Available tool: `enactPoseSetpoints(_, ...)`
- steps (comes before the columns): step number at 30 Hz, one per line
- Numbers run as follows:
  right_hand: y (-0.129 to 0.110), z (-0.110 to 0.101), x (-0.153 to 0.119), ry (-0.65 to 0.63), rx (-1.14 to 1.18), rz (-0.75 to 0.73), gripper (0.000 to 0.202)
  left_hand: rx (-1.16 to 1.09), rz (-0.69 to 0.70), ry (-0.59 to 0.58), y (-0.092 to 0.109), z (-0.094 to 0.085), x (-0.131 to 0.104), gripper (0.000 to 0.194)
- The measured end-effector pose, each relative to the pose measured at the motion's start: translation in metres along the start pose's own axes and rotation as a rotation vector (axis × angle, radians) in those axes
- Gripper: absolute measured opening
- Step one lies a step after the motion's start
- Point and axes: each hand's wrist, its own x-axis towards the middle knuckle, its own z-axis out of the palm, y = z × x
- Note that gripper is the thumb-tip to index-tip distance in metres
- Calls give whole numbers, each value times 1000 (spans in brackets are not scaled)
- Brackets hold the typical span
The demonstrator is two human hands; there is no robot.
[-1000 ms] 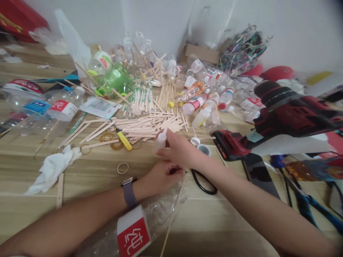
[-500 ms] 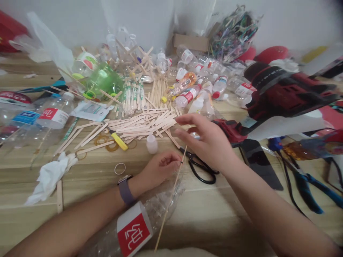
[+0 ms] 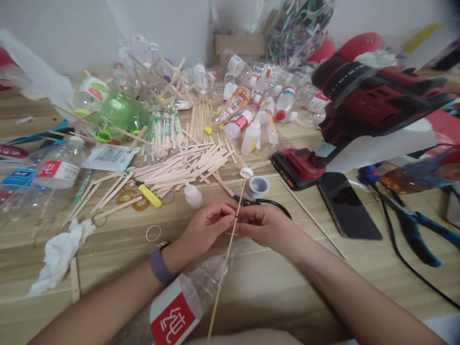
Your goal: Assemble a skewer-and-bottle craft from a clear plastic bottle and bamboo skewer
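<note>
A thin wooden stick point(image 3: 223, 268) slants up from the bottom edge, over a clear plastic bottle point(image 3: 174, 311) with a red and white label. My left hand point(image 3: 210, 225), with a watch at the wrist, is closed at a small dark piece on the stick. From the other side my right hand point(image 3: 264, 225) pinches at the same spot. What exactly the fingertips grip is too small to tell. Beyond the hands are a white cap point(image 3: 246, 172) near the stick's upper end, a roll of tape point(image 3: 258, 186) and black-handled scissors point(image 3: 275, 205).
A red and black power drill point(image 3: 373, 105) stands at the right beside a phone point(image 3: 348, 206) and blue-handled pliers point(image 3: 413, 244). Craft sticks point(image 3: 187, 165), a small white bottle point(image 3: 193, 195), a yellow-handled tool point(image 3: 150, 194) and several bottles point(image 3: 240, 122) lie farther back.
My right hand has come down and left to meet my left hand at the stick, its fingers now pinched. The tape roll and white cap have come into sight. The whole view has shifted.
</note>
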Motion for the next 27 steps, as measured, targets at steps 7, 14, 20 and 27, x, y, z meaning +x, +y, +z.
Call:
enactPoseSetpoints(7, 4, 8, 1, -10, 210, 109, 30, -89, -33, 3, 3, 2, 1, 24)
enactPoseSetpoints(14, 5, 3, 1, 2, 167, 134, 33, -98, -39, 16, 1, 2, 0, 14)
enactPoseSetpoints(20, 9, 0, 2, 51, 22, 102, 31, -42, -49, 47, 1, 1, 0, 17)
enactPoseSetpoints(27, 11, 0, 2, 70, 12, 107, 33, -1, -121, 46, 6, 2, -1, 15)
